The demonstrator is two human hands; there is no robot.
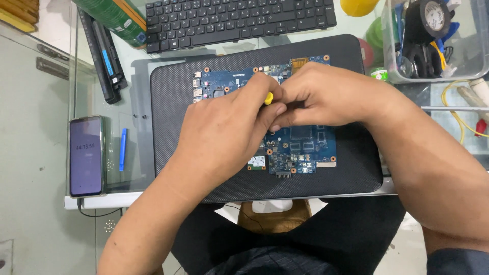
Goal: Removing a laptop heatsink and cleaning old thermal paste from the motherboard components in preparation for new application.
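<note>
**Both hands meet over the blue circuit board, pinching a small yellow-tipped tool**

The blue rectangular laptop circuit board (300, 145) lies flat on a black textured laptop shell (168, 112), directly under the hands and in front of the person's body. Its long axis runs roughly left to right, slightly skewed, with copper-ringed screw holes along its edges. The left hand (224, 130) comes in from the lower left and covers the middle of the board; its fingers are curled narrow around a small yellow-tipped tool (268, 98), of which only the rounded yellow end shows between thumb and forefinger. The right hand (326, 94) reaches in from the right, fingers closed together and touching the left hand's fingertips just beside that yellow end. Whether the right hand grips the tool too, or a part under it, cannot be told: the contact point is hidden. Both hands sit equally close to the board; the tool's working end is out of sight.

A clear plastic bin (476, 56) at the upper right holds a roll of black tape (430, 18), dark-handled tools and blue odds and ends. Behind the shell lies a black keyboard (239, 20); to the left, a black battery bar (104, 58), a blue plastic pry stick (123, 148) and a dark smartphone (85, 155) at the glass table's (135, 66) edge.
</note>
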